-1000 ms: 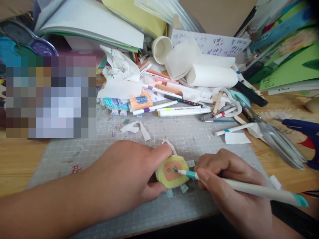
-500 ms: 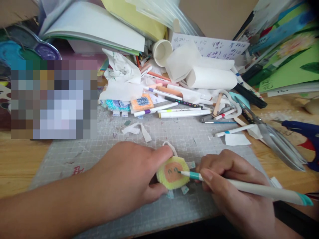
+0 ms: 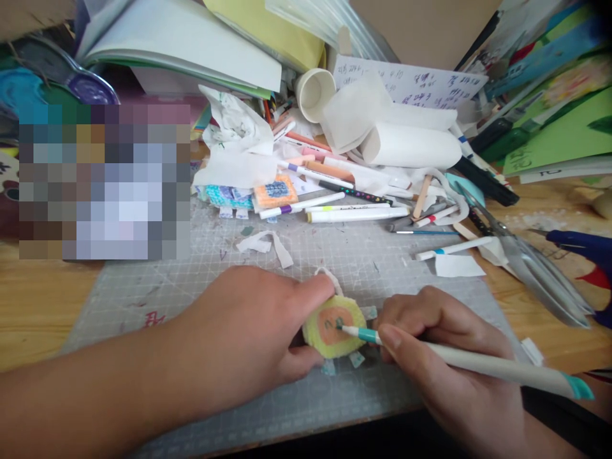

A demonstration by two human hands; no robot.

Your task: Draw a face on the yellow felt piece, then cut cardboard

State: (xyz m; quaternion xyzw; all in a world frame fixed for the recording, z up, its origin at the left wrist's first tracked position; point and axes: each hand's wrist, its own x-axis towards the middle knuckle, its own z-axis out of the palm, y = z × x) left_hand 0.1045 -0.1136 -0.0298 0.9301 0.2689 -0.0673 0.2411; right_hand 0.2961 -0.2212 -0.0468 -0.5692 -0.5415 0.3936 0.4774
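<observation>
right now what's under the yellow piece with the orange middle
The gray gridded mat shows around the yellow piece, and small pale tabs poke out from its edge. What lies directly beneath is hidden by the piece itself.

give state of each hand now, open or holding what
Left hand: closed, holding the yellow-edged piece by its side.
Right hand: closed, holding the white-and-teal pen.
</observation>
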